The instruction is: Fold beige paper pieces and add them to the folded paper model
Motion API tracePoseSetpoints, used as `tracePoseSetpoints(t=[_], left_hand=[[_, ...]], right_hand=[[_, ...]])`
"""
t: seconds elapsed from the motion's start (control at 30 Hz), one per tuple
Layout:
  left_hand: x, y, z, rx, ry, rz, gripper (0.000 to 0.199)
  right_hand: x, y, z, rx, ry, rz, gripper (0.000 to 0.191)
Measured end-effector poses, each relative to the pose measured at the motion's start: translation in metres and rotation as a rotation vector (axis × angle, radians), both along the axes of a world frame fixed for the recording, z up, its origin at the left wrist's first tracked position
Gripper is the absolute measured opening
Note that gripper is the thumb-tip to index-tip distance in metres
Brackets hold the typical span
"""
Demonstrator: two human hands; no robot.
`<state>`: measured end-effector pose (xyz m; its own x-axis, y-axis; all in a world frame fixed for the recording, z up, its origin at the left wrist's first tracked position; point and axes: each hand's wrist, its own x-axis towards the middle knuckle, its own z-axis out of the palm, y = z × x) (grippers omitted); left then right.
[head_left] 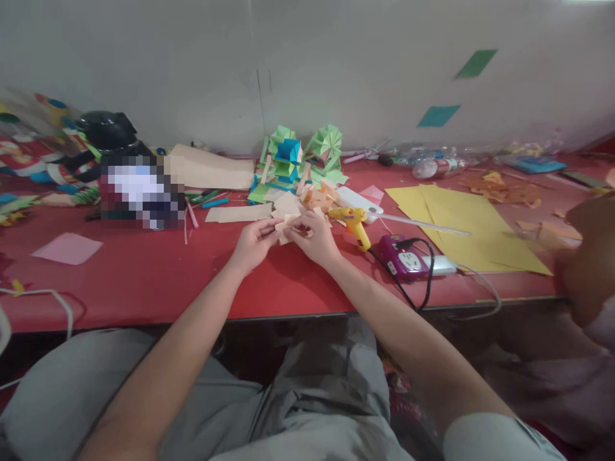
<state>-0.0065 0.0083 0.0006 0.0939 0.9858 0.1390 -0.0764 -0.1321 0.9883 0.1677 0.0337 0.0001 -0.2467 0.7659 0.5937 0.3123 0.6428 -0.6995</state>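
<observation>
Landmark: yellow glue gun (353, 224). Left of it, the small cream paper piece (287, 229) lies between the two hands' fingertips; left hand (255, 244) and right hand (314, 238) each pinch it, fingers narrow. Purple power strip (405, 258) sits to the gun's right, nearer the table edge (288, 315). Bare red tabletop (283, 285) extends below-left of the gun.

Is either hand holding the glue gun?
No, left hand and right hand pinch pale paper, while the glue gun lies to their right.
</observation>
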Motion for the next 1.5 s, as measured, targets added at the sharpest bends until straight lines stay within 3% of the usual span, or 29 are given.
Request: tracePoseSetpoints(t=[0.23, 0.73, 1.0, 1.23, 1.37, 1.5], left_hand=[[0.001, -0.001, -0.003, -0.033, -0.042, 0.038, 0.049], [0.002, -0.007, 0.006, -0.105, -0.08, 0.036, 0.047], [0.004, -0.006, 0.008, -0.154, -0.182, 0.113, 0.041], [0.003, -0.003, 0.012, -0.148, -0.284, 0.21, 0.037], [0.003, -0.002, 0.01, -0.071, -0.303, 0.235, 0.037], [0.003, -0.002, 0.01, -0.027, -0.268, 0.247, 0.037]], right_hand=[[0.0, 0.0, 0.001, 0.008, -0.016, -0.034, 0.014], [0.0, -0.001, 0.001, -0.007, -0.029, -0.012, 0.015], [-0.002, 0.0, -0.002, 0.165, -0.095, 0.027, 0.012], [-0.001, -0.003, -0.002, 0.242, -0.204, -0.027, 0.019], [0.0, -0.006, 0.005, 0.175, -0.048, -0.084, 0.021], [-0.003, -0.001, 0.002, -0.133, 0.274, -0.132, 0.038]])
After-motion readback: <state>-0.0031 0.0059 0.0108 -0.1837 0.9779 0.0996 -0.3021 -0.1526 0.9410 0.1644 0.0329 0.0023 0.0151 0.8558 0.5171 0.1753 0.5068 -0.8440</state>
